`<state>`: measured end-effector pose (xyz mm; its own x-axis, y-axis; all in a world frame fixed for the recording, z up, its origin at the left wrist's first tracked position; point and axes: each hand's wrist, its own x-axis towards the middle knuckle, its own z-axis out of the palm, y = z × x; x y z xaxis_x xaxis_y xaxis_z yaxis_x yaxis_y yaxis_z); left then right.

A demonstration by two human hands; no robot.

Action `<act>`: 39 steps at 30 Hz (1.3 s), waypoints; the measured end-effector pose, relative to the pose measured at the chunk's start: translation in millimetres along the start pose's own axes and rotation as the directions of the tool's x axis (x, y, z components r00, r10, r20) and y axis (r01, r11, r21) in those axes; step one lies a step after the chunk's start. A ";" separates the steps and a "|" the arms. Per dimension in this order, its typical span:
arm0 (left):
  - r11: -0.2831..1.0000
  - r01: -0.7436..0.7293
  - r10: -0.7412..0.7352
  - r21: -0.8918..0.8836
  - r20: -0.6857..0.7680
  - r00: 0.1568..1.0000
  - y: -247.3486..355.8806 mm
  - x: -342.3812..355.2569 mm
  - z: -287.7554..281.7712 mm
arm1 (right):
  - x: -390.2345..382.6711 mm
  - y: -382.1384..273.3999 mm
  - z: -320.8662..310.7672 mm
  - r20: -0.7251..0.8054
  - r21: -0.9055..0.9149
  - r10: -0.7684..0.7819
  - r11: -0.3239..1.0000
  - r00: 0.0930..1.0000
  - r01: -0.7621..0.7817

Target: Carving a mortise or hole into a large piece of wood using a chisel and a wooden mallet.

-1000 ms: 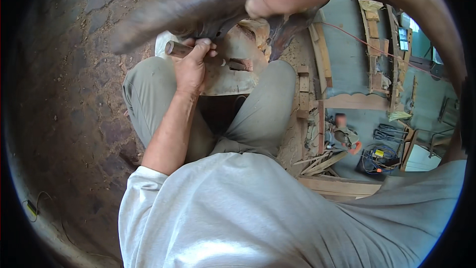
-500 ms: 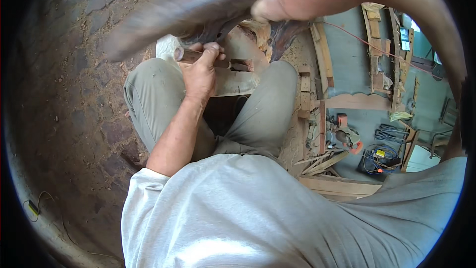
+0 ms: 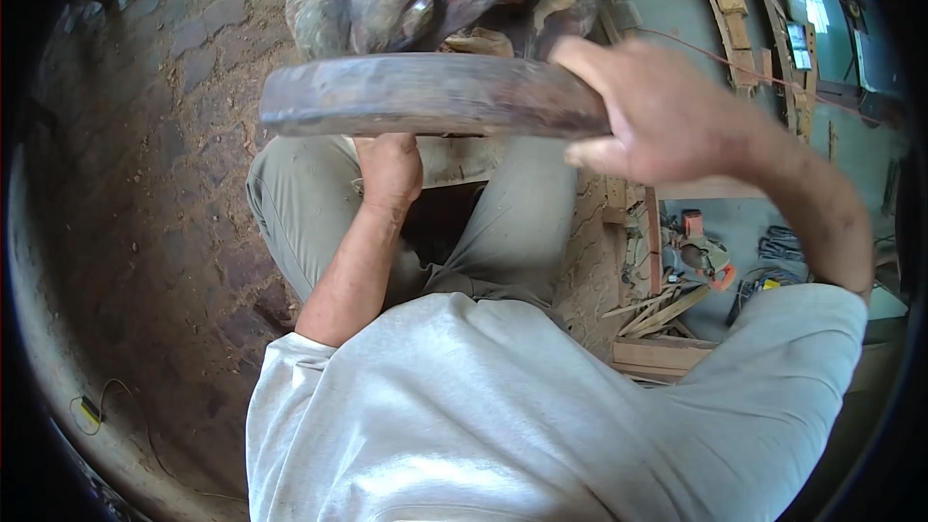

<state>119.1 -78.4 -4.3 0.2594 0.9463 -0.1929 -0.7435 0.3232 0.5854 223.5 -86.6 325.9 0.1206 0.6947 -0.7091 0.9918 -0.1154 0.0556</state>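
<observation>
A thick, dark wooden club lies crosswise in front of me, its right end wrapped by my right hand. Beneath and behind it is my left hand, low between my knees, with the fingers mostly covered by the club. The earlier frame shows that hand closed round a wooden-handled chisel, which the club now hides. Beyond the club rises a large, knotty, carved wooden piece, dark brown and shiny in places. Its paler near part shows between my knees.
Brick paving strewn with chips spreads on my left. To the right are timber frames, a power tool with orange parts, wood offcuts and coiled cables. A thin red cord crosses the upper right.
The club has come down and nearer to me, from a slanted, blurred position to nearly level. It now covers the chisel and my left fingers. My left hand stays almost in place.
</observation>
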 end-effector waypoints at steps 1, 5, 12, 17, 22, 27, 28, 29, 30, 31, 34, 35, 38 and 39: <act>1.000 0.002 -0.002 0.011 0.009 1.000 0.9 0.2 -1.3 | -13.5 9.1 15.5 -0.007 0.013 0.001 1.000 1.000 -0.001; 0.985 0.162 -0.155 -0.055 0.108 0.982 7.7 2.9 35.1 | -58.8 64.9 124.8 -0.174 0.463 0.210 0.880 0.962 -0.109; 0.976 -0.108 0.139 -0.188 0.155 0.978 52.1 -15.3 84.1 | -70.8 88.3 313.7 -0.292 0.955 0.492 0.198 0.820 0.221; 0.909 -0.414 0.367 -0.036 0.539 0.758 89.8 -11.7 121.2 | -52.0 86.1 402.6 -0.190 0.971 0.571 -0.011 0.799 0.239; 0.848 -0.293 -0.055 0.441 0.624 0.780 81.6 -8.6 119.4 | -45.0 84.3 395.1 -0.218 0.953 0.597 -0.042 0.772 0.302; 0.819 -0.191 -0.145 0.541 0.518 0.843 59.2 -2.5 143.3 | -48.7 84.9 385.5 -0.183 0.968 0.606 -0.025 0.774 0.249; 0.789 -0.227 -0.163 0.571 0.551 0.818 54.7 -0.5 147.8 | -50.6 86.1 383.2 -0.140 0.979 0.599 -0.035 0.788 0.201; 0.757 -0.268 -0.181 0.597 0.584 0.791 50.1 3.1 154.3 | -50.1 87.8 384.4 -0.147 0.978 0.598 -0.033 0.788 0.207; 0.809 -0.303 -0.120 0.503 0.647 0.753 37.4 6.2 160.1 | -49.0 88.1 388.4 -0.152 0.977 0.592 -0.031 0.791 0.211; 0.776 -0.311 -0.130 0.548 0.622 0.772 31.4 1.2 165.5 | -47.9 88.3 392.1 -0.156 0.977 0.587 -0.029 0.795 0.213; 0.719 -0.375 -0.142 0.586 0.651 0.746 9.8 3.9 177.2 | -45.2 86.0 400.4 -0.153 0.966 0.595 -0.077 0.789 0.246; 0.739 -0.379 -0.118 0.558 0.660 0.742 1.4 5.8 179.8 | -45.1 87.2 398.3 -0.154 0.966 0.598 -0.077 0.787 0.247; 0.627 -0.546 0.034 0.556 0.681 0.732 -28.8 7.6 179.9 | -45.4 87.8 397.6 -0.173 0.965 0.589 -0.059 0.789 0.256; 0.625 -0.541 0.038 0.563 0.670 0.741 -37.4 3.8 183.7 | -44.9 88.6 399.1 -0.174 0.965 0.586 -0.057 0.791 0.255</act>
<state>261.1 -88.5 117.6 0.5775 0.7078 0.4068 -0.2578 -0.3147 0.9135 288.7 -411.3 82.1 0.6840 0.6061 -0.4060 -0.0678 -0.5013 -0.8626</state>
